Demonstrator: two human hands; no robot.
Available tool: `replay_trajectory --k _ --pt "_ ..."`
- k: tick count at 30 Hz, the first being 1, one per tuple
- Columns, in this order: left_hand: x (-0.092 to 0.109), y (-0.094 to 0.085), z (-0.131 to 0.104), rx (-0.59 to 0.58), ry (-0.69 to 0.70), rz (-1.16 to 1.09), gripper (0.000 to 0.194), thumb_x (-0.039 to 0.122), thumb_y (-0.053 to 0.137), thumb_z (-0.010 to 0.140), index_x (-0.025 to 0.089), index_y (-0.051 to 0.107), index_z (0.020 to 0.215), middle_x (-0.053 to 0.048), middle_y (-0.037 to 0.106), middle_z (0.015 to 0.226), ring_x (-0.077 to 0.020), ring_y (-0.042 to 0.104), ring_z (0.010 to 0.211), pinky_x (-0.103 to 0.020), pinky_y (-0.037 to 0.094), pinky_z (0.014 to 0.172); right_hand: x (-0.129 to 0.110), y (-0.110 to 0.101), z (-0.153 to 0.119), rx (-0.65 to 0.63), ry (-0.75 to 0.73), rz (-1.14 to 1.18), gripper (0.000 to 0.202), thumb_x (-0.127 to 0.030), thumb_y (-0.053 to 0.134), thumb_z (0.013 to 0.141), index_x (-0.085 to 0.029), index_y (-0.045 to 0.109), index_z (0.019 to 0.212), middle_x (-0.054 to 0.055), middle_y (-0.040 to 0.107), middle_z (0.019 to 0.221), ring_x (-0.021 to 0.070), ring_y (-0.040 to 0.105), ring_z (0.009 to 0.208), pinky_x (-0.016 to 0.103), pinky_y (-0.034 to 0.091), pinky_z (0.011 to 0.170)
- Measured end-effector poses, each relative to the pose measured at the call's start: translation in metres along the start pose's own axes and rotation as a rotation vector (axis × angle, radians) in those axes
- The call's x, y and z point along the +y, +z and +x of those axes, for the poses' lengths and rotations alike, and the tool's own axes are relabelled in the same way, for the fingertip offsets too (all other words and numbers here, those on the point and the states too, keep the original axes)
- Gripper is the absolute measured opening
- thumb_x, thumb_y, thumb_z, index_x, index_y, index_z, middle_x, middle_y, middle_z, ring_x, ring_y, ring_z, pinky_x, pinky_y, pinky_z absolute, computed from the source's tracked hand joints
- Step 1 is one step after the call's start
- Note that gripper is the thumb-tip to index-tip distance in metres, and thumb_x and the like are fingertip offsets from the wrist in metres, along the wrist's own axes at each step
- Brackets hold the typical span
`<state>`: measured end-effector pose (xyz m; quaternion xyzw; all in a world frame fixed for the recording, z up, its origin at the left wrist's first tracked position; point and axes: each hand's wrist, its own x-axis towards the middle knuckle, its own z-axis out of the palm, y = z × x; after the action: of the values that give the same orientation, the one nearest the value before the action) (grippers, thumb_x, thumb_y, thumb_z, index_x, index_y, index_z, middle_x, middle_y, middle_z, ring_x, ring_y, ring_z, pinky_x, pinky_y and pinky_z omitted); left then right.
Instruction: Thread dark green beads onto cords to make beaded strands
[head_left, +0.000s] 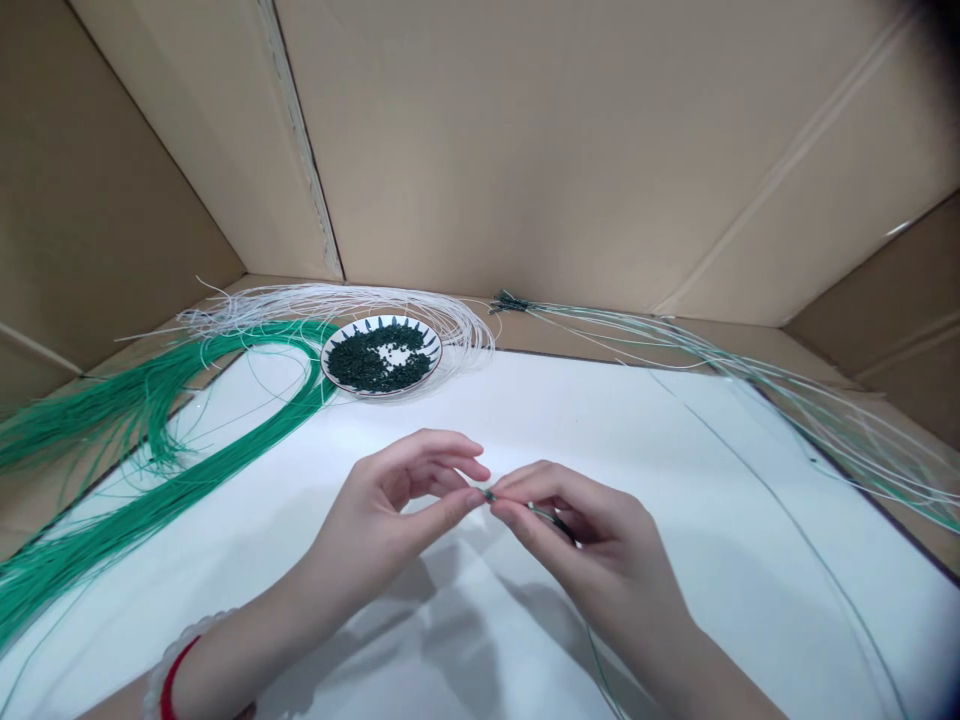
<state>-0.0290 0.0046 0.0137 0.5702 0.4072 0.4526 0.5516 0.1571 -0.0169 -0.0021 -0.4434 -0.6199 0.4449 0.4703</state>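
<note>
Right hand (585, 530) is pinching a tiny dark green piece (489, 495) between thumb and finger, right at the tips. Left hand (397, 490) has its thumb tip just beside it, upper fingers lifted, can't tell if it's gripping too. White tabletop (712, 450) underneath.
</note>
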Motion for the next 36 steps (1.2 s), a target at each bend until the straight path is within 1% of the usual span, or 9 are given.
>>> replay_trajectory --k 6,9,14,18,23,26,28,31,36 --pt "-0.008 -0.005 0.008 -0.1 0.012 0.178 0.007 0.023 0.07 0.082 0.018 0.073 0.079 -0.003 0.068 0.082 -0.0151 0.064 0.076 -0.025 0.052 0.072 0.007 -0.001 0.011 -0.015 0.113 -0.084 0.01 -0.03 0.07 0.084 -0.021 0.071 0.087 -0.007 0.048 0.057 0.0096 0.025 0.048 0.028 0.021 0.048" --pt "-0.012 -0.008 0.012 -0.099 -0.103 0.163 0.013 0.03 0.072 0.08 0.018 0.068 0.078 0.0 0.065 0.075 -0.0141 0.061 0.07 -0.025 0.05 0.066 0.01 -0.002 0.016 -0.028 0.141 -0.055 0.012 -0.031 0.066 0.085 -0.02 0.067 0.08 -0.005 0.049 0.058 0.0107 0.035 0.051 0.026 0.029 0.048" --pt "-0.016 -0.017 0.022 -0.031 -0.11 0.262 0.018 0.037 0.062 0.083 0.02 0.057 0.08 0.002 0.06 0.076 -0.0155 0.063 0.07 -0.03 0.053 0.072 0.018 -0.012 0.029 -0.106 0.228 0.016 0.028 -0.048 0.059 0.084 -0.02 0.056 0.078 0.008 0.067 0.096 0.0192 0.066 0.085 0.031 0.059 0.066" --pt "-0.027 -0.03 0.029 0.02 -0.036 0.473 0.009 0.029 0.059 0.078 0.021 0.056 0.075 0.0 0.057 0.078 -0.0208 0.06 0.074 -0.038 0.051 0.076 0.009 -0.03 0.036 -0.194 0.256 -0.086 0.032 -0.051 0.05 0.092 -0.02 0.06 0.096 0.009 0.065 0.112 0.0219 0.065 0.109 0.036 0.058 0.087" --pt "-0.044 -0.048 0.032 0.177 0.121 0.781 0.008 0.021 0.059 0.076 0.02 0.059 0.083 -0.007 0.052 0.095 -0.0365 0.047 0.109 -0.058 0.035 0.1 -0.019 -0.061 -0.001 -0.169 0.231 -0.414 0.025 -0.048 0.055 0.094 -0.025 0.064 0.098 0.005 0.065 0.104 0.025 0.061 0.1 0.042 0.048 0.088" --pt "-0.04 -0.043 0.028 0.18 0.23 0.836 0.025 0.02 0.053 0.083 0.017 0.054 0.108 -0.012 0.051 0.108 -0.0341 0.049 0.107 -0.057 0.039 0.099 -0.015 -0.074 -0.05 -0.093 0.217 -0.555 0.013 -0.035 0.06 0.091 -0.024 0.062 0.086 0.004 0.061 0.092 0.0255 0.058 0.089 0.042 0.045 0.082" --pt "-0.032 -0.026 0.02 0.05 0.322 0.836 0.027 0.019 0.05 0.088 0.017 0.051 0.115 -0.012 0.053 0.113 -0.0293 0.053 0.103 -0.05 0.044 0.096 -0.001 -0.077 -0.084 -0.058 0.197 -0.599 0.009 -0.031 0.058 0.091 -0.024 0.061 0.087 0.004 0.06 0.091 0.0248 0.058 0.086 0.04 0.045 0.081" --pt "-0.023 0.015 0.002 -0.336 0.46 0.827 0.023 0.02 0.058 0.091 0.022 0.058 0.113 -0.008 0.062 0.112 -0.0241 0.056 0.106 -0.037 0.047 0.095 0.025 -0.074 -0.121 -0.068 0.103 -0.612 0.01 -0.025 0.058 0.092 -0.026 0.064 0.1 0.004 0.063 0.101 0.0235 0.06 0.094 0.035 0.048 0.082" --pt "-0.024 0.078 -0.021 -0.776 0.554 0.857 0.01 0.02 0.066 0.089 0.019 0.071 0.097 -0.009 0.07 0.101 -0.0252 0.062 0.096 -0.036 0.048 0.089 0.048 -0.059 -0.138 0.034 -0.036 -0.655 0.02 -0.019 0.042 0.1 -0.024 0.055 0.086 0.004 0.06 0.088 0.0238 0.057 0.085 0.037 0.046 0.077"
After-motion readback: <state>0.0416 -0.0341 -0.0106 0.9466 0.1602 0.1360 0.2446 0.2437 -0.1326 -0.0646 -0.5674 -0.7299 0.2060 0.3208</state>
